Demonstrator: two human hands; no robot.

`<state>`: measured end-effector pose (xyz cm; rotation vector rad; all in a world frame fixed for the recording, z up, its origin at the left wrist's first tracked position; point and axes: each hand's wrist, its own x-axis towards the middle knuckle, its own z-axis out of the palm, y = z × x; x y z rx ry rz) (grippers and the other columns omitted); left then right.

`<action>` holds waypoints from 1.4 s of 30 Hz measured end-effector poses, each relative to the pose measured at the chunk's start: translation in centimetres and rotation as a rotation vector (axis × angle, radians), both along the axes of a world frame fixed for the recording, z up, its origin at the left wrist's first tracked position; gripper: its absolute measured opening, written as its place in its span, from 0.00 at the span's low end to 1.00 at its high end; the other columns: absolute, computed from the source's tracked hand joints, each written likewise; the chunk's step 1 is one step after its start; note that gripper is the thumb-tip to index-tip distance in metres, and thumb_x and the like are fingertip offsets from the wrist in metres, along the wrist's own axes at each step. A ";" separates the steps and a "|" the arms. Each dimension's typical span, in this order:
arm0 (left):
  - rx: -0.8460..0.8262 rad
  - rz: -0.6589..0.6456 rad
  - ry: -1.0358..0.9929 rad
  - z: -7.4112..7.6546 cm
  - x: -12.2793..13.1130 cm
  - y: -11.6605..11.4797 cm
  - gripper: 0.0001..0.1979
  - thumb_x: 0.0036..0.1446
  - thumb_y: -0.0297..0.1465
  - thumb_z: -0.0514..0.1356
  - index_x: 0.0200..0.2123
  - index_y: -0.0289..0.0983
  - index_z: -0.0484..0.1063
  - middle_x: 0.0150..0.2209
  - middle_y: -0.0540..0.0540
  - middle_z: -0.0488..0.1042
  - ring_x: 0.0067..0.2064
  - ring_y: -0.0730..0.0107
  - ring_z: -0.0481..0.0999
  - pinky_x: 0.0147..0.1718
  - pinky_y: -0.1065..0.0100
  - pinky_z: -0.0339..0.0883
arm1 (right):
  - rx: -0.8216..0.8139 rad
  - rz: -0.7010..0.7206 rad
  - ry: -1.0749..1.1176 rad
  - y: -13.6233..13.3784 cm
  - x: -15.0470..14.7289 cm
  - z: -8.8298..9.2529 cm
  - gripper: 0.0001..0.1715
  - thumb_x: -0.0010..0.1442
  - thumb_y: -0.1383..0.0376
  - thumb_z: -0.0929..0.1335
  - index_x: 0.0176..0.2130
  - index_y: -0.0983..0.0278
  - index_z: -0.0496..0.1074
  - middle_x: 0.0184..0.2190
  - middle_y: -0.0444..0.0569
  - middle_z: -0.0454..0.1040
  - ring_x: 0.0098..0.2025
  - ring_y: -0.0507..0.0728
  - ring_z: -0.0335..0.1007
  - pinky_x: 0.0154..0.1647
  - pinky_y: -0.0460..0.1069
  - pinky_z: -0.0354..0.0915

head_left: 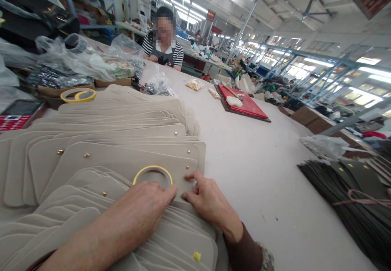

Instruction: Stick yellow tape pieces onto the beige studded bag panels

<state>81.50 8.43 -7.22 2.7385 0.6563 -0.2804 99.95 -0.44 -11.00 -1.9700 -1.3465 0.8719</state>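
My left hand (149, 202) is closed, knuckles up, around the lower edge of a yellow-edged roll of tape (152, 168); its fingertips are mostly hidden. To the right, my right hand (212, 199) has its thumb and forefinger apart, with nothing visible between them, at the edge of a beige flat piece (131, 157). That piece has rounded corners and small gold studs (87, 155). Below my hands lies a fanned stack of similar beige pieces (183, 230), with a small yellow scrap (196, 256) on its corner.
More beige pieces (122, 104) fan out behind, with another tape roll (78, 95) beyond. A red board (244, 106) and bags of gold parts (194, 85) lie on the pale table (244, 173). Dark tied strips (345, 206) are at right. A person (163, 39) sits across.
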 end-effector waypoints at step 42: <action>0.000 0.008 -0.536 -2.0 -0.1 0.6 0.14 0.67 0.29 0.44 0.53 0.37 0.61 0.38 0.46 0.81 0.37 0.66 0.82 0.32 0.71 0.72 | 0.741 0.216 -0.323 -0.1 -2.2 1.1 0.11 0.60 0.73 0.63 0.34 0.62 0.73 0.28 0.48 0.76 0.30 0.54 0.71 0.34 0.47 0.67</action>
